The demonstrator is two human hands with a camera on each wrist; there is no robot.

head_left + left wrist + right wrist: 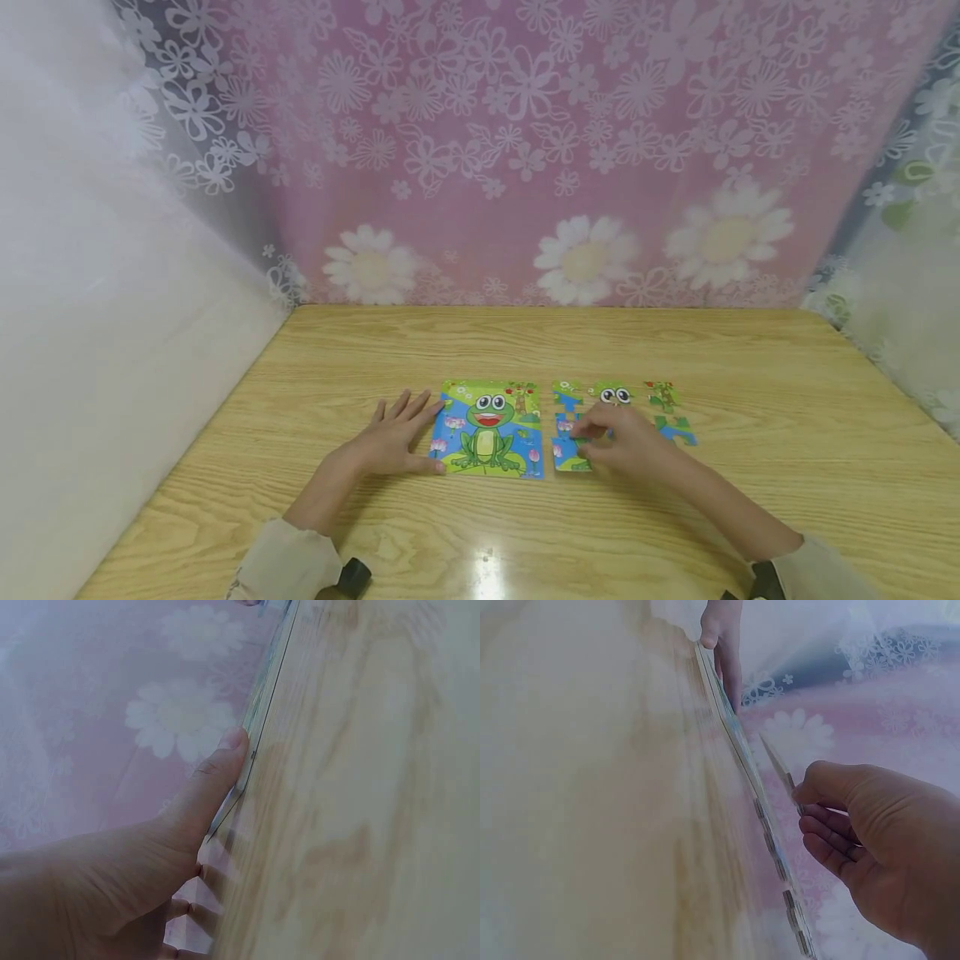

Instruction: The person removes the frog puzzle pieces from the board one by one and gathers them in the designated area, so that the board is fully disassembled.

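A square frog picture board (487, 429) lies flat on the table. Along its left edge rests my left hand (393, 437), fingers spread and thumb at the lower corner; the left wrist view shows the thumb (217, 769) straight against the edge. To the right of the board, my right hand (626, 442) pinches a jigsaw piece (567, 456) between thumb and fingers. In the right wrist view that jigsaw piece (780, 766) appears tilted and raised off the table. My right hand partly covers the pieces behind it.
Several loose jigsaw pieces lie around my right hand: a top-left one (567, 392), one with the frog's eyes (615, 395), one with a tree (662, 396) and a blue-green one (677, 431). A flowered curtain (465, 167) hangs behind the wooden table (420, 342).
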